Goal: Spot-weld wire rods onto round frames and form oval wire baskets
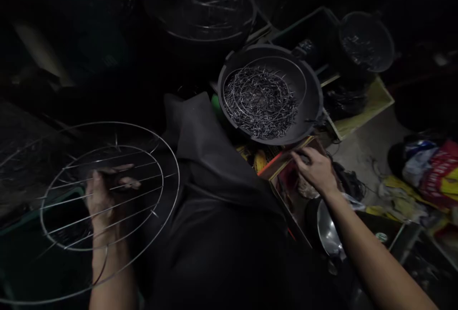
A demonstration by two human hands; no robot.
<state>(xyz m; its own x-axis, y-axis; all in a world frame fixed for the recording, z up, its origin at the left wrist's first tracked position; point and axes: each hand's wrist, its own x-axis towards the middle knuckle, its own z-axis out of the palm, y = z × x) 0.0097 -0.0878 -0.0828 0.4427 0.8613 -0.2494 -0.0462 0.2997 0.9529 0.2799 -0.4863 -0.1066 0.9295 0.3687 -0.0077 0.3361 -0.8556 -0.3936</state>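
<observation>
My left hand grips a round wire rack, made of two rings joined by parallel bars. The thumb lies over a bar while the other fingers show beneath the rack. My right hand is at the near side of a dark round pan, just below its rim and over an open cardboard box. Its thumb and forefinger are drawn together; anything between them is too small to make out. Many short metal wire pieces lie heaped in the pan, with thin wire hoops around them.
A dark cloth covers my lap. Behind stands a large dark basin with wire racks in it. A smaller bowl with metal bits is at upper right. A shiny metal bowl and colourful plastic bags lie to the right.
</observation>
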